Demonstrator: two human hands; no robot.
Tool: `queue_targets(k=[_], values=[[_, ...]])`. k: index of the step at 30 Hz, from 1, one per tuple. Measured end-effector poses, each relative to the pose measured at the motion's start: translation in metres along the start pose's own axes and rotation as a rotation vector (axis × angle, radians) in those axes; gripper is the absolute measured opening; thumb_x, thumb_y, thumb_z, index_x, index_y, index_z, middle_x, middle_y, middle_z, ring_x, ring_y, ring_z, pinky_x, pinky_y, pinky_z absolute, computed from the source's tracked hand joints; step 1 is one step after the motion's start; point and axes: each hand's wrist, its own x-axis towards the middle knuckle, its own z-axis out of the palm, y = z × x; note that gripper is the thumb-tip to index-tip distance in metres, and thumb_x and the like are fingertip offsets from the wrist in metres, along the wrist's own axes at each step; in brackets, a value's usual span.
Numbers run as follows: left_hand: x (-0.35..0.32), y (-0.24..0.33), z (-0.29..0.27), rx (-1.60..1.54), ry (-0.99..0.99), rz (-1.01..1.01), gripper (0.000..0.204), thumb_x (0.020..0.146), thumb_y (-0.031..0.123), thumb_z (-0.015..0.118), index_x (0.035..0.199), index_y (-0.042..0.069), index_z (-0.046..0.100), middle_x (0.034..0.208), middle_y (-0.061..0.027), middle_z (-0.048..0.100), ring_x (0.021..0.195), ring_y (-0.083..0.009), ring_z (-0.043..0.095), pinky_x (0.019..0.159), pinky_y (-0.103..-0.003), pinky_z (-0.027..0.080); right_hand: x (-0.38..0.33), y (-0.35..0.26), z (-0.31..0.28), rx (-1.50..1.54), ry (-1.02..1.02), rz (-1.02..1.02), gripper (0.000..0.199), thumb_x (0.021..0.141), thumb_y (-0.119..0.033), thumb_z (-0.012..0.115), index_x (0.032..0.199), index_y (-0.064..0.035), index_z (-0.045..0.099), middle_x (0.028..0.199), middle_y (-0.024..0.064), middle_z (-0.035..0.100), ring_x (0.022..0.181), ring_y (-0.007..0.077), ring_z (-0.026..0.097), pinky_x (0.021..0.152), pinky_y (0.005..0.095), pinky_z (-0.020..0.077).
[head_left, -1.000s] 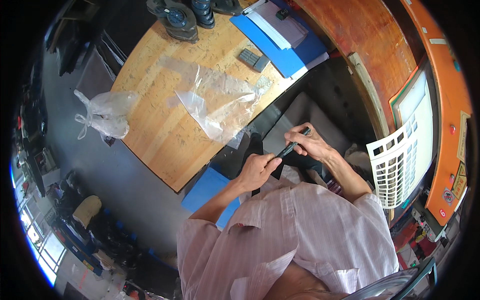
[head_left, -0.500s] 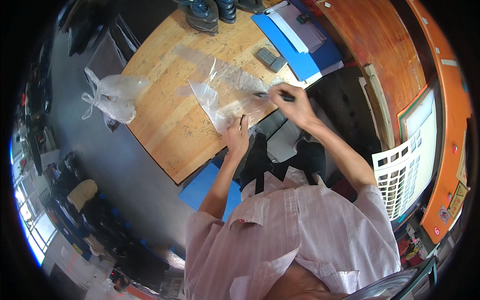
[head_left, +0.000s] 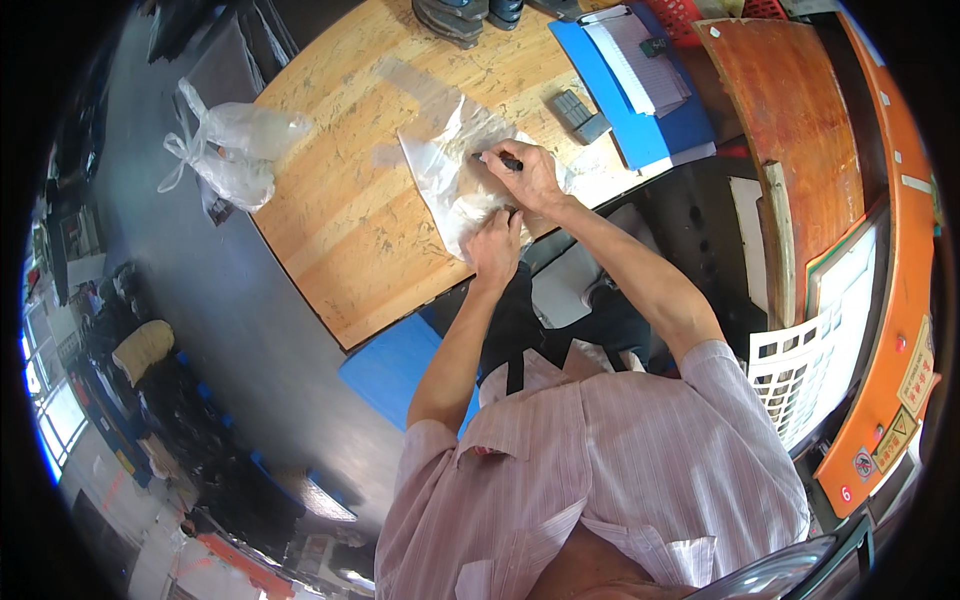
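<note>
A clear plastic bag (head_left: 440, 170) lies flat and wrinkled on the wooden table (head_left: 340, 250), close to its near edge. My right hand (head_left: 532, 180) grips a black marker pen (head_left: 511, 162), its tip at the middle of the bag. With curled fingers, my left hand (head_left: 495, 245) holds the bag's near edge just below the pen. Part of the bag is hidden under both hands.
Tied white plastic bags (head_left: 235, 150) sit at the table's left edge. To the right of the work lie a dark grey block-shaped object (head_left: 580, 115) and a blue clipboard (head_left: 640, 135) with papers. Dark metal-looking parts (head_left: 450, 20) stand at the far edge.
My right hand has moved left over the bag, bringing the pen from its right edge to its middle. My left hand stays at the near edge. The whole view has shifted slightly.
</note>
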Motion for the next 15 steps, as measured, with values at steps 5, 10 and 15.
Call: queue_targets(k=[5, 10, 15], values=[[0.0, 0.001, 0.0, 0.015, 0.003, -0.025, 0.029, 0.102, 0.031, 0.062, 0.09, 0.006, 0.068, 0.091, -0.0151, 0.075, 0.078, -0.0398, 0.071, 0.071, -0.052, 0.051, -0.007, 0.001, -0.007, -0.045, -0.158, 0.009, 0.034, 0.095, -0.033, 0.074, 0.099, 0.0007, 0.077, 0.083, 0.0175, 0.074, 0.073, 0.0263, 0.071, 0.072, 0.0369, 0.0557], [-0.001, 0.001, 0.002, 0.001, -0.007, -0.038, 0.028, 0.103, 0.032, 0.062, 0.093, 0.006, 0.067, 0.092, -0.015, 0.075, 0.08, -0.0402, 0.071, 0.072, -0.052, 0.051, -0.006, -0.002, -0.009, 0.021, -0.127, 0.003, 0.036, 0.091, -0.039, 0.073, 0.094, -0.0034, 0.078, 0.08, 0.0189, 0.074, 0.074, 0.0383, 0.072, 0.07, 0.0437, 0.0562], [-0.001, 0.0, -0.001, -0.086, 0.04, -0.033, 0.026, 0.104, 0.029, 0.06, 0.101, 0.004, 0.068, 0.087, -0.0196, 0.073, 0.08, -0.0422, 0.07, 0.071, -0.054, 0.051, -0.017, -0.017, -0.029, 0.157, -0.049, 0.144, 0.035, 0.092, -0.034, 0.076, 0.096, 0.0008, 0.076, 0.082, 0.0182, 0.074, 0.073, 0.0262, 0.071, 0.07, 0.0367, 0.0552]])
